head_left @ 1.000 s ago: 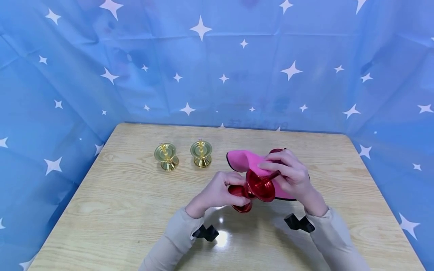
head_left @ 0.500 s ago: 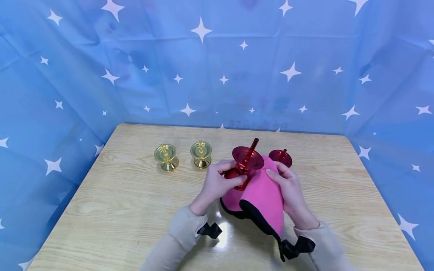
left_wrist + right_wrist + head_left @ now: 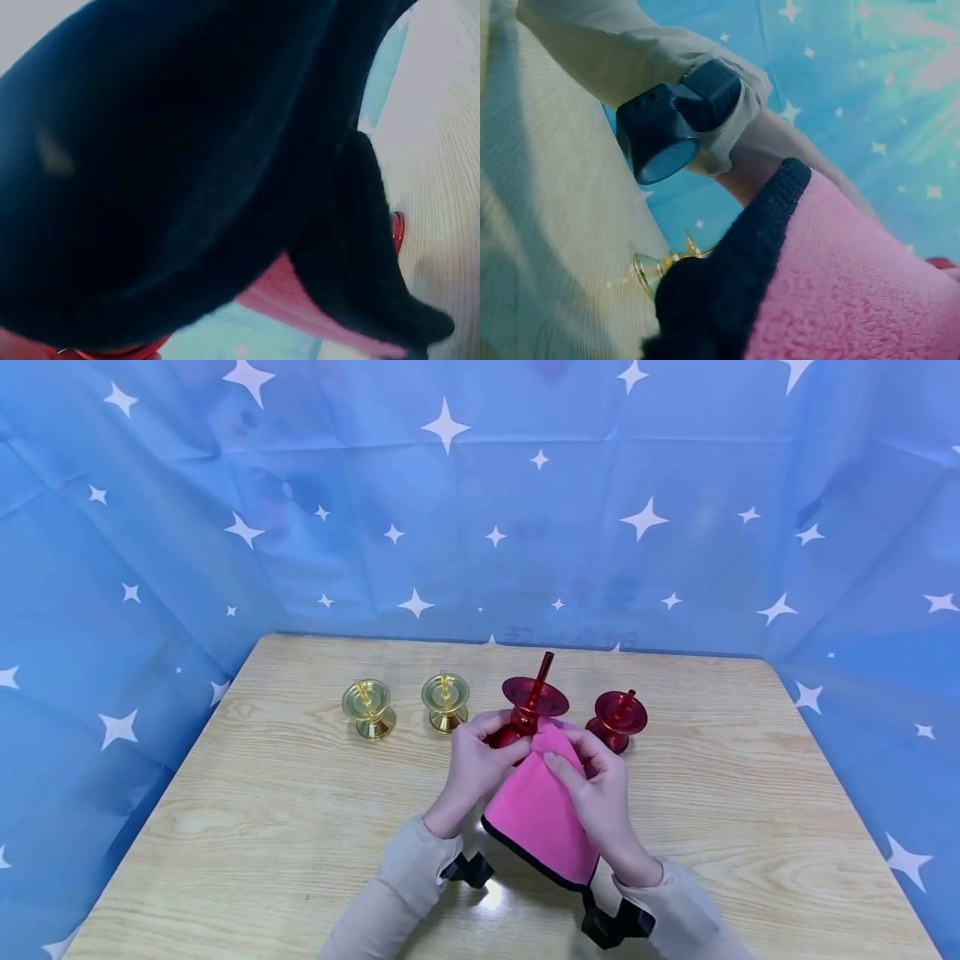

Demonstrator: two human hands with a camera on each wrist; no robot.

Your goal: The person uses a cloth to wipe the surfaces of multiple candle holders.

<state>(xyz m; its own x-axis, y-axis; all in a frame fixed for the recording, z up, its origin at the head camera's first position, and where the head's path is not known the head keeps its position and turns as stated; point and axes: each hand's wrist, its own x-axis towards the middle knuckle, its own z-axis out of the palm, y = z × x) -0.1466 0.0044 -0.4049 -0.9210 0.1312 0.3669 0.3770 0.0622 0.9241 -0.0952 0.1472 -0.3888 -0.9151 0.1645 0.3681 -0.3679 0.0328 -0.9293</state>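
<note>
In the head view my left hand [image 3: 478, 758] grips a shiny red candle holder [image 3: 536, 698] by its lower part, its dish and stem upright above the fingers. My right hand [image 3: 600, 787] pinches a pink cloth [image 3: 536, 810] with a black edge, pressing it against the holder just below the dish. The cloth hangs down toward me and hides part of the base. Cloth edging [image 3: 225, 172] fills most of the left wrist view, covering that hand. The right wrist view shows the fuzzy pink cloth [image 3: 855, 277] up close, with the left forearm [image 3: 757, 150] beyond.
A second red candle holder [image 3: 621, 713] stands on the wooden table [image 3: 750, 827], right of the hands. Two gold candle holders, one farther left [image 3: 366, 700] and one nearer the hands [image 3: 446, 693], stand at the left. A blue star-patterned curtain [image 3: 480, 568] borders the table's back.
The red candle holder has gone from tilted over to upright and moved slightly left and away. The cloth swung round to hang toward me; my right hand moved left, uncovering the second red holder.
</note>
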